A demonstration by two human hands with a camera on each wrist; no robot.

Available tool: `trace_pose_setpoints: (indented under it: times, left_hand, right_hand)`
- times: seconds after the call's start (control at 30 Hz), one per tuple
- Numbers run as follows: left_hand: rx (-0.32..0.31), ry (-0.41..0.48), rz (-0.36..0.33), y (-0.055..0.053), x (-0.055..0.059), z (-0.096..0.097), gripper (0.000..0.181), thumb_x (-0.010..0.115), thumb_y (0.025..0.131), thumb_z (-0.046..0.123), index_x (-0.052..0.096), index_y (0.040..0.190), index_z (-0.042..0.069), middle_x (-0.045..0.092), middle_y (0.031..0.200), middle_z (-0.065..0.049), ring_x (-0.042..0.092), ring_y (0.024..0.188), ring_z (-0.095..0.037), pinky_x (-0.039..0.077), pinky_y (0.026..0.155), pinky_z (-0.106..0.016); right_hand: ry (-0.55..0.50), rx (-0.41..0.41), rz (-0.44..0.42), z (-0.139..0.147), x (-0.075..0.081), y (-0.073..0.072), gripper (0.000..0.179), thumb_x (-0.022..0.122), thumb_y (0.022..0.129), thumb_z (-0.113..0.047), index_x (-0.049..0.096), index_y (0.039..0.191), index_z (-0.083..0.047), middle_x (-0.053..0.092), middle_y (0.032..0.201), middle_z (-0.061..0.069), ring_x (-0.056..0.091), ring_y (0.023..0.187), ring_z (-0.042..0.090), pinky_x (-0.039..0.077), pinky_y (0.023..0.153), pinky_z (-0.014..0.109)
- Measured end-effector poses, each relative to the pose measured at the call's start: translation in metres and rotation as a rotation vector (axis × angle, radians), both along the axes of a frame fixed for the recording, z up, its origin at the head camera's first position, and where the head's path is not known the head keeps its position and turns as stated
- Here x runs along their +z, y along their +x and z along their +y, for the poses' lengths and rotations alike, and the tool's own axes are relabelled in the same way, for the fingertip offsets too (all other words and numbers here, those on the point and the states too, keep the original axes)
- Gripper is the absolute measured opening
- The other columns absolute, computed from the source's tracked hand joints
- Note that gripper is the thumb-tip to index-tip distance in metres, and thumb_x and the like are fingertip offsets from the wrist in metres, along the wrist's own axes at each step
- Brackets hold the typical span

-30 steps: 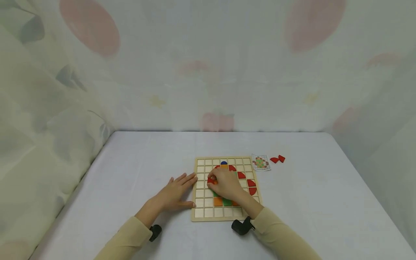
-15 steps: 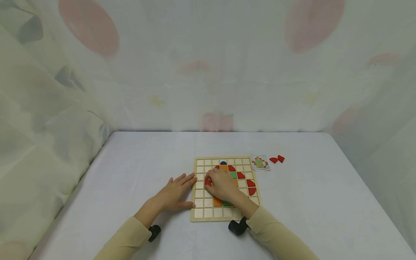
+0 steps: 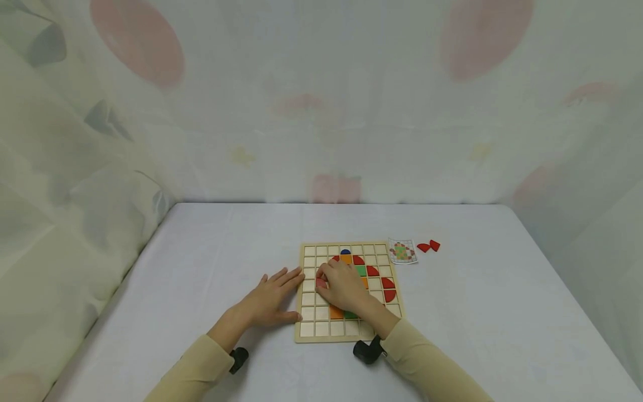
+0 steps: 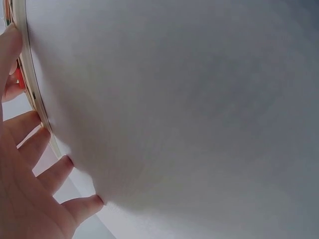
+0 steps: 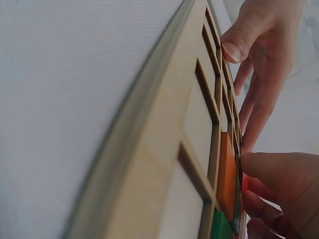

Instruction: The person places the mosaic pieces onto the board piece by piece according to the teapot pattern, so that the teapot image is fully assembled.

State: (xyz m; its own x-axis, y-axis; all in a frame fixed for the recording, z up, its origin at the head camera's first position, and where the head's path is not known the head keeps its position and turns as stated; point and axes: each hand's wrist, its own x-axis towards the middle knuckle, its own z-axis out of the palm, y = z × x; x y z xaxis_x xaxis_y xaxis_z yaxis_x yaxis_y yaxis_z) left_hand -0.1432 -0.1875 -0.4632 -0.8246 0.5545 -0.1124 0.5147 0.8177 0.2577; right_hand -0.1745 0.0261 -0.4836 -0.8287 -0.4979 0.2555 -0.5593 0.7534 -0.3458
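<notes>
A wooden grid board [image 3: 321,339] lies on the white table, with red, orange, green and blue pieces in some of its cells. Over its left-middle cells my right hand [image 3: 346,286] pinches a red piece [image 3: 321,283] between thumb and fingers. That piece is mostly covered by the fingertips, and its full outline is hidden. In the right wrist view the thumb and fingers sit low at the grid, by an orange square [image 5: 227,177]. My left hand [image 3: 271,298] rests with spread, straight fingers against the board's left edge.
Right of the board's top corner lies a small printed pattern card [image 3: 402,252]. Beside it are two loose red quarter-circle pieces [image 3: 429,246]. Patterned cloth [image 3: 331,111] hangs behind the table and at both sides.
My right hand has shifted slightly left with the red piece, then stayed nearly still over the last half second. The left hand keeps its place at the board's edge.
</notes>
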Motion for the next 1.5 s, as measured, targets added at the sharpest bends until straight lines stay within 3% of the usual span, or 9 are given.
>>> trace_pose_setpoints:
  times: [0.47,0.9,1.17,1.5]
  left_hand:
    - [-0.005,0.004,-0.004,0.002,0.005,0.001,0.083,0.064,0.08,0.05,0.031,0.145,0.011,0.024,0.152,-0.006,0.024,0.136,-0.038,0.025,0.097,-0.069]
    - [-0.001,-0.016,-0.004,0.001,0.002,0.0,0.085,0.064,0.079,0.052,0.029,0.145,0.012,0.023,0.152,-0.004,0.024,0.137,-0.036,0.024,0.098,-0.067]
    - [-0.012,-0.011,0.0,0.001,0.0,-0.001,0.086,0.064,0.078,0.054,0.028,0.146,0.014,0.022,0.153,-0.003,0.023,0.137,-0.036,0.024,0.098,-0.068]
    - [-0.001,-0.032,-0.015,0.0,0.0,-0.002,0.088,0.065,0.077,0.055,0.028,0.146,0.014,0.021,0.153,-0.002,0.022,0.138,-0.035,0.022,0.1,-0.067]
  right_hand:
    - [0.001,0.02,0.043,0.001,0.001,0.0,0.012,0.066,0.082,-0.024,0.064,0.09,-0.016,0.056,0.079,-0.004,0.052,0.074,0.013,0.037,0.064,0.029]
    - [0.059,0.018,0.042,0.001,0.003,0.002,0.02,0.07,0.08,-0.029,0.065,0.096,-0.018,0.053,0.077,-0.007,0.049,0.073,0.012,0.035,0.065,0.027]
    - [-0.091,0.039,0.021,0.015,0.009,-0.001,0.016,0.069,0.081,-0.023,0.065,0.096,-0.016,0.06,0.084,-0.005,0.053,0.077,0.011,0.039,0.067,0.029]
    - [-0.214,-0.037,0.001,0.07,0.021,-0.015,0.015,0.068,0.082,-0.015,0.067,0.097,-0.012,0.061,0.088,-0.003,0.054,0.078,0.014,0.046,0.065,0.026]
